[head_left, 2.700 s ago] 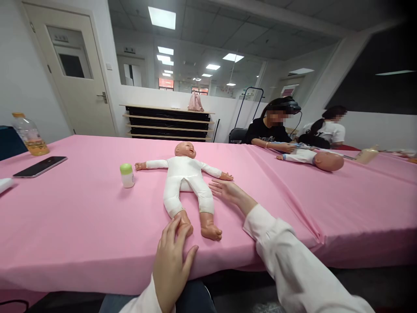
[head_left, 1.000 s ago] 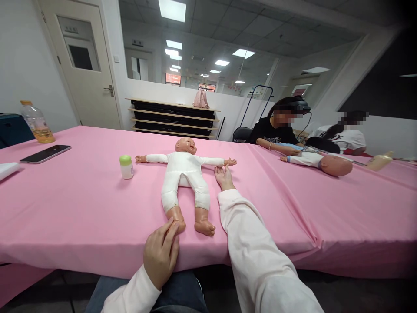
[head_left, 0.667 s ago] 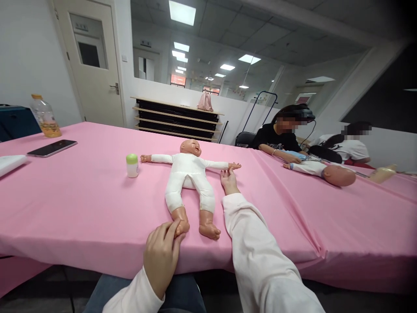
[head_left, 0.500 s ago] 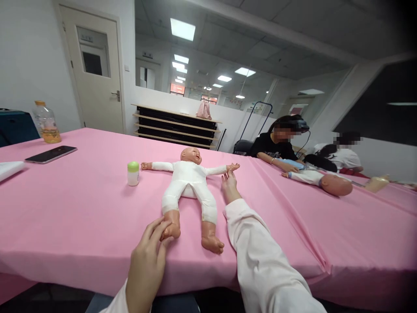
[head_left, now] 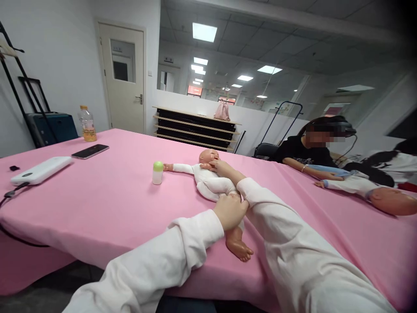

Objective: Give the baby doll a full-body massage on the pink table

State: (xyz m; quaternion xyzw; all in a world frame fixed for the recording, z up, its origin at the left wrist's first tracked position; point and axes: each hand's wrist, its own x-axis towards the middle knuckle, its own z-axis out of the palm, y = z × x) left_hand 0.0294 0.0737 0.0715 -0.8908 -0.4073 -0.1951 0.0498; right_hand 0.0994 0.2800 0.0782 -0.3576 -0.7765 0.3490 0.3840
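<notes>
A baby doll with a white cloth body lies on its back on the pink-covered table. My left hand is closed round one of its lower legs, which is bent up across its body; the foot of that leg is hidden under my fingers. Near the doll's chin, my right hand grips its arm, folded over the chest with the small hand by the face. The other leg stretches toward the table's front edge. A small bottle with a green cap stands beside the doll's outstretched arm.
On the left are a white power bank with a cable, a phone and a plastic bottle. To the right, a co-worker handles another doll. The table's front edge runs close to me.
My left hand has lifted the doll's leg and folded it across the body. My right hand has brought its arm in over the chest. The view has swung left.
</notes>
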